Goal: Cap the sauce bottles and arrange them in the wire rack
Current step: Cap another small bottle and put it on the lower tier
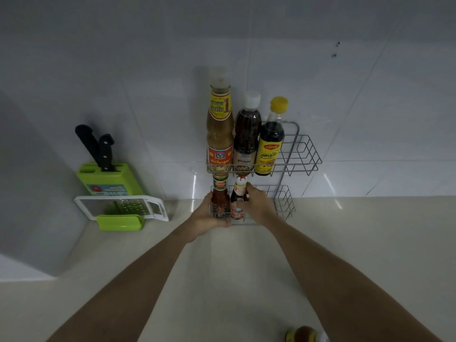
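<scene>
A two-tier wire rack (302,154) stands on the counter against the tiled wall. Its upper tier holds three capped bottles: a tall brownish sauce bottle (219,129), a dark bottle with a white cap (246,134) and a dark bottle with a yellow cap (270,141). In the lower tier stand a red chili sauce bottle (219,198) and a dark bottle with a white-red top (238,196). My left hand (206,217) wraps the chili bottle from the left. My right hand (257,206) grips the dark bottle from the right.
A green knife block (108,178) with two black-handled knives stands at the left by the wall. A white-framed grater (121,206) lies on a green holder before it. Another bottle (302,334) shows at the bottom edge, near my right forearm.
</scene>
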`<action>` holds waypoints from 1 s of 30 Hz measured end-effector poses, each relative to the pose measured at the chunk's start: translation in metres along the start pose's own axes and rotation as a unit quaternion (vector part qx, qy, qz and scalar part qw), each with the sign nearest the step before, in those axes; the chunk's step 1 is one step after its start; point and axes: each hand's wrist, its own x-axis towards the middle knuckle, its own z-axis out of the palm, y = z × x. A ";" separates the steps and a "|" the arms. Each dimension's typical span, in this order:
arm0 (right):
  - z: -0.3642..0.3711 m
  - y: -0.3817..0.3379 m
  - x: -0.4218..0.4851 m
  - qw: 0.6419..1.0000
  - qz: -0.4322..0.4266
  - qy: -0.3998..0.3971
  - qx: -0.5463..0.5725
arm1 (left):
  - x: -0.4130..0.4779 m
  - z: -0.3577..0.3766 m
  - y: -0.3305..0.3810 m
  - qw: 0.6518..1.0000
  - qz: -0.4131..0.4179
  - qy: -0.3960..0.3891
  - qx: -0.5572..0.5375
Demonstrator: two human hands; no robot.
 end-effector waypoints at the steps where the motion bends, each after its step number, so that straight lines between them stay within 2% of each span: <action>1: 0.001 0.000 0.001 1.000 -0.001 -0.006 0.007 | 0.000 0.000 -0.001 1.000 0.003 -0.001 -0.004; 16: 0.016 0.007 0.003 0.999 0.026 -0.014 0.034 | -0.002 0.003 -0.002 1.000 0.002 0.015 -0.002; 24: 0.005 0.009 -0.011 0.998 0.043 -0.020 0.032 | -0.022 0.009 0.017 0.999 0.035 0.029 0.015; 27: -0.013 0.010 -0.030 0.999 0.024 0.005 0.034 | -0.038 0.019 0.024 0.996 0.053 0.077 -0.005; 30: -0.043 0.009 -0.066 0.995 -0.030 0.056 0.074 | -0.055 0.034 0.010 0.986 0.075 0.145 -0.016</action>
